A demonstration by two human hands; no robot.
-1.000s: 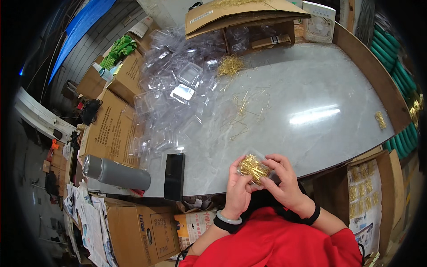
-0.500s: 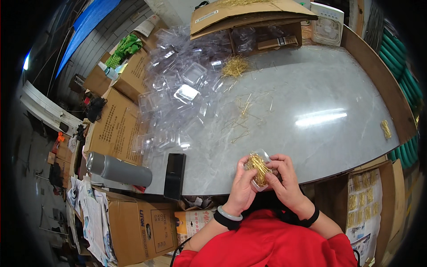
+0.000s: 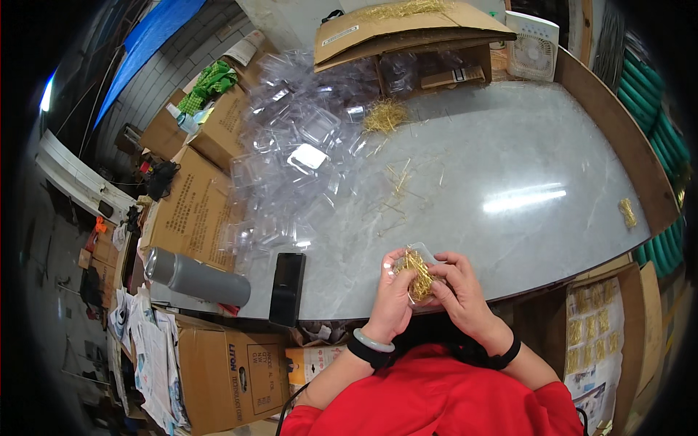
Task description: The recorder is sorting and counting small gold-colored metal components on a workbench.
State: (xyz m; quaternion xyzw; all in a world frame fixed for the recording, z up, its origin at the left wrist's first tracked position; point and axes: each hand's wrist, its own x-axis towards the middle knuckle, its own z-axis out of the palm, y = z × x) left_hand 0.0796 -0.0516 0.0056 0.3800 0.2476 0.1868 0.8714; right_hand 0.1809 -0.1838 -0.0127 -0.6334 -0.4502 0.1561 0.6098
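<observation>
A small clear plastic box is held above the table's near edge, filled with a bundle of thin gold wire pins. My left hand grips the box from its left side, thumb against the pins. From the right, my right hand curls round the box, with its thumb and fingertips on the pins and the rim. The fingers cover much of the box's sides, and its underside is hidden.
Loose gold pins lie mid-table, with a tangled heap behind. Clear boxes pile up at left, near a black phone and a grey bottle. A pin bundle lies far right; a fan stands behind.
My left hand has shifted slightly left and its fingers have moved up the box's side. The box has turned a little, and the right hand has stayed nearly in place.
</observation>
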